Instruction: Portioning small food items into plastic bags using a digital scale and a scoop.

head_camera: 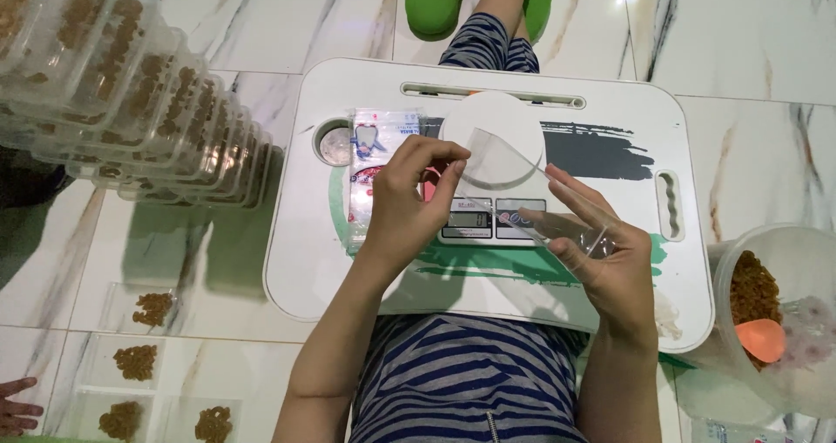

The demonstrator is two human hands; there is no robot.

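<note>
Your left hand (409, 195) pinches the upper edge of an empty clear plastic bag (522, 195) between thumb and fingertips. Your right hand (601, 265) grips the opposite, lower end of the same bag, fingers extended along its side. The bag hangs stretched between both hands, above the white kitchen scale (489, 160), and does not rest on the platform. It appears to hold no contents.

The scale sits on a white lap tray (610, 112) across your legs. The scale platform is bare. A stack of flat, unused bags (376, 160) lies on the tray just left of the scale.

Completed work, judged from the layout:
- A leaning row of clear packed containers (148, 104) with brown snack pieces stands on the floor to your left.
- Several small filled packets (139, 360) lie flat on the floor at lower left, near another person's hand (16, 404).

Work remaining, judged from the layout:
- The bag in hand is not yet opened wide or filled.
- The plastic tub (766, 295) at your right holds a considerable quantity of the brown snack, with an orange scoop (762, 338) resting inside it.
- The unused bags on the tray indicate that further portions are pending.

Estimated position: mid-batch, at the start of one portion cycle.
</note>
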